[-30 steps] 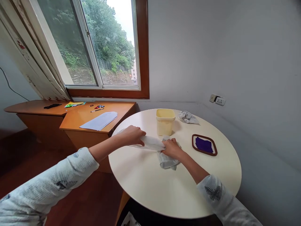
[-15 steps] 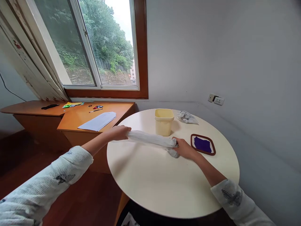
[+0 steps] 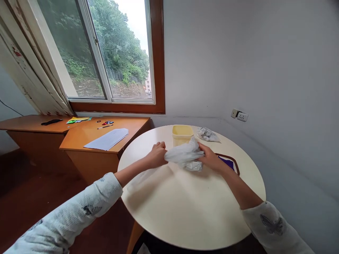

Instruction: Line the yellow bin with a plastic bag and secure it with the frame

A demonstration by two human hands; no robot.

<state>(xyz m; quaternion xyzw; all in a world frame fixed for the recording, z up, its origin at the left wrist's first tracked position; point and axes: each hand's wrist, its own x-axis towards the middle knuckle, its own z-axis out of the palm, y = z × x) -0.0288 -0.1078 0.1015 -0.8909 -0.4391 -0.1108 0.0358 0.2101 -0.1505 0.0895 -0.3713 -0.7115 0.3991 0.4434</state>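
A thin, whitish see-through plastic bag [image 3: 182,154] is bunched between my two hands, above the round table. My left hand [image 3: 158,155] is closed on the bag's left side, and a loose filmy part of it trails below my wrist. At the other end, my right hand [image 3: 211,157] grips the crumpled bulk; some of its fingers are hidden by the plastic. Just behind the bag stands a pale yellow plastic tub [image 3: 182,130], open at the top and partly covered by the bag.
The round cream table [image 3: 193,215] carries another crumpled clear bag [image 3: 208,134] at the back. A brown-rimmed tray [image 3: 236,164] with purple cloth [image 3: 225,162] lies partly behind my right hand. Left, a wooden desk [image 3: 137,127] holds paper sheets [image 3: 107,139] and small items.
My left hand has moved right, toward my right hand. The bag, stretched out long between them before, is now gathered into a shorter bunch.
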